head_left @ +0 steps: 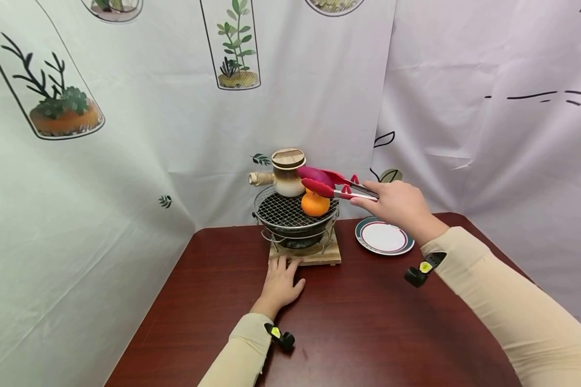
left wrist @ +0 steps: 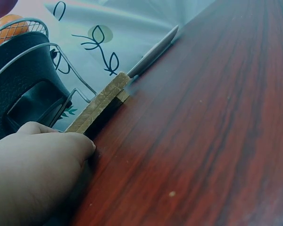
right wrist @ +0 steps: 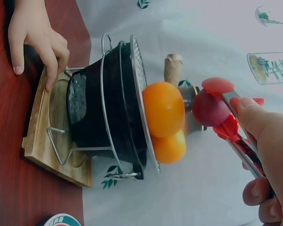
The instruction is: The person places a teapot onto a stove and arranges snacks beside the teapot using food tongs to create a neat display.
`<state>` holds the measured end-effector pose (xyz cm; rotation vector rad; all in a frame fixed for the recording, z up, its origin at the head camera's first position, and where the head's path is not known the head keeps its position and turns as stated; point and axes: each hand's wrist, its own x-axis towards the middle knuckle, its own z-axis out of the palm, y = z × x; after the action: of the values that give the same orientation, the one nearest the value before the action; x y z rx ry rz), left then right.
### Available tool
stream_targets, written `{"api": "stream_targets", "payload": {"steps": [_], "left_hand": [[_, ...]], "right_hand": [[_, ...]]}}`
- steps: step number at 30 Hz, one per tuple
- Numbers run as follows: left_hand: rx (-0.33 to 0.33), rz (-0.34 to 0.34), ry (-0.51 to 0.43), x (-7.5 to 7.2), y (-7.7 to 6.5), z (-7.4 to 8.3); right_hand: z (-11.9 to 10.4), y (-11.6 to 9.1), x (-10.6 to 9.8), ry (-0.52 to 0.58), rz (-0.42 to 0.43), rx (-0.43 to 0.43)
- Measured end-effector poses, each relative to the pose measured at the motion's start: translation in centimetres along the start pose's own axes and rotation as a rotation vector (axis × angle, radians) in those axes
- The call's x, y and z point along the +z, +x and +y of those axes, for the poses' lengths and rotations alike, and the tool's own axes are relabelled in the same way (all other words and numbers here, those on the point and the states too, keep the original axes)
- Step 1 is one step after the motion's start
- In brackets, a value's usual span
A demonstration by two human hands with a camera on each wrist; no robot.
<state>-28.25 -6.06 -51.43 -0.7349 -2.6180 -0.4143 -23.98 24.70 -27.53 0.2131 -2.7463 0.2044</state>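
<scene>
My right hand (head_left: 394,204) grips red-tipped metal tongs (head_left: 317,188) over the grill. Between the tong heads is a round purple-red fruit or vegetable (right wrist: 208,108), raised above two oranges. Both the nearer orange (right wrist: 163,109) and the other orange (right wrist: 170,147) sit on the wire mesh (head_left: 281,212) of a black tabletop grill (head_left: 297,236). My left hand (head_left: 279,285) lies low in front, fingers extended, fingertips at the front edge of the wooden base (head_left: 314,259) beneath the grill. In the left wrist view its thumb side shows beside that base (left wrist: 101,103).
Behind the oranges, a small side-handled pot (head_left: 289,180) with a wooden lid stands on the mesh. A white plate (head_left: 382,236) with a green rim lies right of the grill on the red-brown table (head_left: 348,322). Printed curtains (head_left: 290,107) hang close behind.
</scene>
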Motion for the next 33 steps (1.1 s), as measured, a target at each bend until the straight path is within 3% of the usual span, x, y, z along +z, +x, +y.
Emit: {"api": "stream_targets", "payload": {"steps": [33], "left_hand": [[-0.015,-0.024,0.001,-0.2,-0.1,0.1]], "right_hand": [[-6.0,2.4,2.0,-0.037,-0.064,-0.105]]}}
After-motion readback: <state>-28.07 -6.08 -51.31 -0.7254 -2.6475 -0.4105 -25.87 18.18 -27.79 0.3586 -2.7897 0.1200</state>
